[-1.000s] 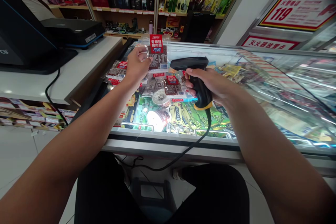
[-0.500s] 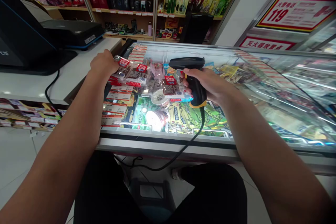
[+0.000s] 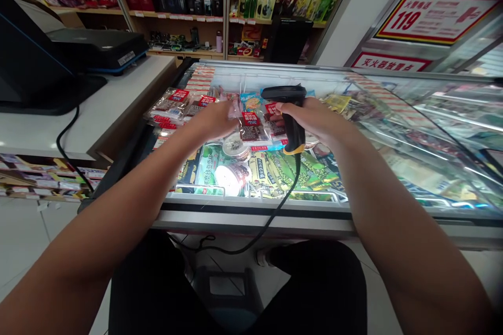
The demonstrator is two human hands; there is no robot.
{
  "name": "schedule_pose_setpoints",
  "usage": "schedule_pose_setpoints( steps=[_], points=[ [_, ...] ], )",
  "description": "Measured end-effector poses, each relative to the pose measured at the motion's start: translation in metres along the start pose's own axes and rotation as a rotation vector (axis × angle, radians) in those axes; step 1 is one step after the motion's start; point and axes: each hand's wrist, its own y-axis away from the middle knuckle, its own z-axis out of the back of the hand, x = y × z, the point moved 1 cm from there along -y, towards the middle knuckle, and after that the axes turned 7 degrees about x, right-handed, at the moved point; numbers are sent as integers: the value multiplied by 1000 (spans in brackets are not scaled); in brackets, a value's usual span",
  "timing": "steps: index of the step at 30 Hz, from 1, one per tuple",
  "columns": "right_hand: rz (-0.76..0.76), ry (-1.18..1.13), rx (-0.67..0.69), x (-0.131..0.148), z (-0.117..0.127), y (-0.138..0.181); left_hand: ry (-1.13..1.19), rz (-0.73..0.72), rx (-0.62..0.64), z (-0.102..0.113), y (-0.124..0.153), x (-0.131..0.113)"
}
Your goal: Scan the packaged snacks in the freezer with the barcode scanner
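My right hand (image 3: pixel 314 118) is wrapped round the handle of a black barcode scanner (image 3: pixel 283 95) with a yellow base, its cable hanging down in front. Its fingertips lie against a clear packet with a red label (image 3: pixel 272 111). My left hand (image 3: pixel 218 119) is at the left edge of another clear snack packet (image 3: pixel 251 133) with brown contents. Its thumb and fingers look closed on that edge, though the fingers are partly hidden. To its left lie similar packets (image 3: pixel 173 102), piled on the freezer's left end. Under the hands are a round tub (image 3: pixel 236 147) and green packs (image 3: pixel 310 170).
The freezer (image 3: pixel 255 214) has a sliding glass lid (image 3: pixel 408 131) over its right part. A white counter (image 3: pixel 129 97) with a black device (image 3: pixel 104 47) stands at left. Stocked shelves (image 3: pixel 176 13) line the back. A stool (image 3: pixel 228 293) is between my legs.
My left hand has moved right, from the packets at the left end to the middle packet. One more packet now lies flat on the left pile. The scanner stays in my right hand, barely shifted.
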Motion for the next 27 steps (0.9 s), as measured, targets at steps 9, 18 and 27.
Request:
schedule_pose_setpoints(
  steps=[9, 18, 27],
  points=[
    [-62, 220, -20, -7, 4, -1, 411, 24, 56, -22, -1, -20],
    [-40, 128, 34, -3, 2, 0, 565, -38, -38, 0, -7, -7],
    [-4, -138, 216, 10, -11, 12, 672, -25, -339, 36, -18, 36]
  ],
)
